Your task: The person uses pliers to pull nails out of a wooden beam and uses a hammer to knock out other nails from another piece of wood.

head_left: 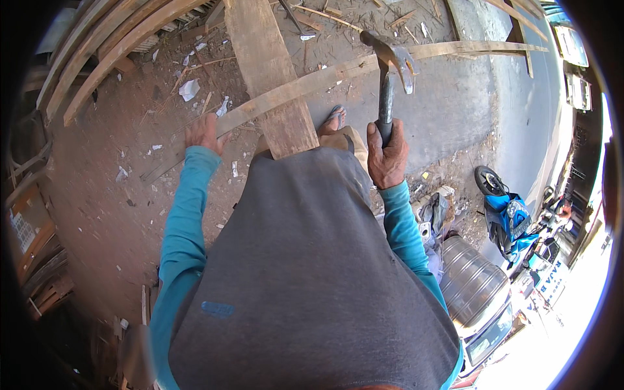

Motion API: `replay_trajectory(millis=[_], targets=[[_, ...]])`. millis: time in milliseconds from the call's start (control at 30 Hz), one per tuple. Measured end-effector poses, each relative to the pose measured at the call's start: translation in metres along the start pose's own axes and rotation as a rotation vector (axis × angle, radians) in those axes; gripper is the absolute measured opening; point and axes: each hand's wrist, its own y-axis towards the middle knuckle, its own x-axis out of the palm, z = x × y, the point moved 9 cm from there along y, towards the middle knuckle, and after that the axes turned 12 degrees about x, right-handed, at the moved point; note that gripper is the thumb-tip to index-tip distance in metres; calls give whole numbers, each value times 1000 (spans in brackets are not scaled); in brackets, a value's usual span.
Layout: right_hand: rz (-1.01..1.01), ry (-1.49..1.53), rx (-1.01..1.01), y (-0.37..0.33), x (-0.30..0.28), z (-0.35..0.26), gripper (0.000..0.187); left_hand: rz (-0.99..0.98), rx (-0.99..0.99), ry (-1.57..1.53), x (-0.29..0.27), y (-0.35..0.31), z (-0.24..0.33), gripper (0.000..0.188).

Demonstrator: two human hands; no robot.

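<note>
My right hand (388,153) is closed round the dark handle of a claw hammer (386,97), held upright with its metal head at the top and the claw toward the right. My left hand (205,134) grips a long, narrow wooden batten (338,73) near its left end. The batten slants up to the right, across a wide wooden plank (257,45) and behind the hammer. That plank points away from me, with its near end close to my lap. Where the left fingers wrap the batten, part of the grip is hidden.
Curved-looking timber lengths (123,49) are stacked at the far left. Wood scraps and paper bits litter the dirt ground (123,214). To the right stand a blue motorcycle (510,218) and a ribbed metal drum (474,279). A sandalled foot (337,117) shows beside the plank.
</note>
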Motion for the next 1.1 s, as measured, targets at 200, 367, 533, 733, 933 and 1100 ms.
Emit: replay_trajectory(millis=[200, 367, 533, 733, 933, 1100], targets=[[-115, -255, 97, 7, 22, 37, 27, -24, 10, -10, -1, 2, 0, 50], [55, 11, -45, -8, -7, -15, 25, -28, 7, -23, 3, 1, -2, 52], [107, 39, -36, -9, 9, 44, 26, -59, -13, -20, -1, 4, 0, 51], [13, -163, 112, 2, 20, 59, 29, -84, 0, -25, -1, 5, -2, 53], [23, -147, 99, -1, 17, 37, 29, -151, -1, -33, 5, 7, -4, 50], [-124, -318, 123, 5, 37, 43, 34, -143, -40, 9, 1, 8, -6, 52]])
